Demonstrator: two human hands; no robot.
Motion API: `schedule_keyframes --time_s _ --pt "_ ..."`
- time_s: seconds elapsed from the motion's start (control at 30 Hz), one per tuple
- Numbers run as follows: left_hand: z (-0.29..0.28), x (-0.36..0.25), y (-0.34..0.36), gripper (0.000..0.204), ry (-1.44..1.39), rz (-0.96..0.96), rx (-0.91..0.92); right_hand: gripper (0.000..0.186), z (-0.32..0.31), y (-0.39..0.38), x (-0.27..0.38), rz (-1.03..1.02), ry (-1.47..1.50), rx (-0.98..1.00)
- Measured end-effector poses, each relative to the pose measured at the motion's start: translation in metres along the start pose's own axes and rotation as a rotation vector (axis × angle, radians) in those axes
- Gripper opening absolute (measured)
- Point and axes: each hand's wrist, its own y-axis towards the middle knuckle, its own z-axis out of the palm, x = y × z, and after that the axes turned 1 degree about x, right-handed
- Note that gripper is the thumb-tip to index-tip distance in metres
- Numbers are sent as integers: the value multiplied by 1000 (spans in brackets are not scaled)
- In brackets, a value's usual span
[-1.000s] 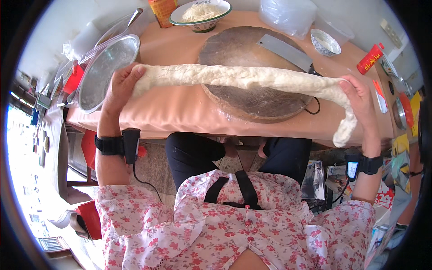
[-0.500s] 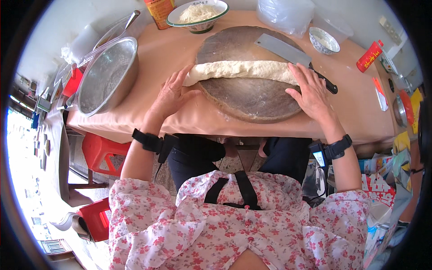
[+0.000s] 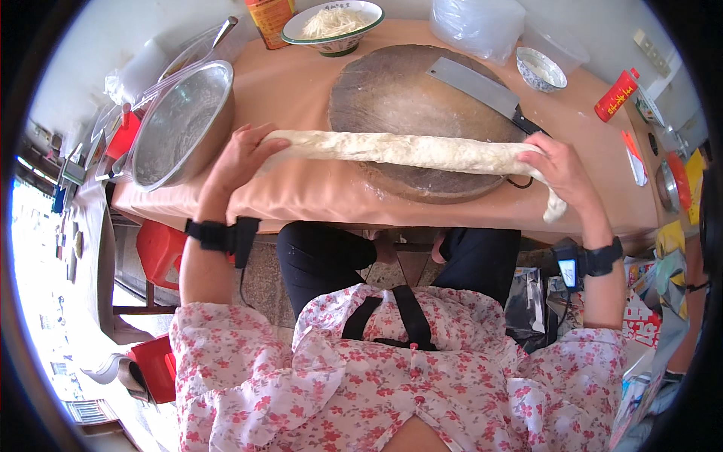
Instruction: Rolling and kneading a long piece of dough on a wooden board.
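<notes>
A long, pale rope of dough [image 3: 407,151] stretches between my two hands, raised over the near half of a round wooden chopping board [image 3: 399,94]. My left hand [image 3: 245,154] is closed round its left end, thumb on top. Near the other end, my right hand [image 3: 557,166] grips the dough, and a short tail of it hangs below the fingers. A cleaver [image 3: 474,84] lies across the board's far right side, its black handle partly behind the dough and my right hand.
To the left stands a large metal basin [image 3: 184,124]. At the back are a bowl of pale shreds [image 3: 331,24] and an orange canister [image 3: 269,21]. A small patterned bowl [image 3: 541,69] with white powder and a red bottle [image 3: 617,94] stand right.
Both hands have closed on the dough, lifted it off the board and moved apart. The dough is longer and nearer to me, with its right end now drooping.
</notes>
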Motion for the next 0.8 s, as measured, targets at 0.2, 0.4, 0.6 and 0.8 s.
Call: schedule_keyframes --time_s 0.2,0.4,0.6,0.8 --pt "-55 -26 -15 32 -278 -165 76 33 -46 -10 1 95 288 140" --pt "-60 -26 28 35 -303 -263 102 38 -28 31 4 -2 158 39" --pt "41 -42 36 55 210 -3 -255 41 42 33 16 -77 -489 -220" --pt "89 -97 50 70 252 118 -103 54 95 35 53 -143 -560 -198"
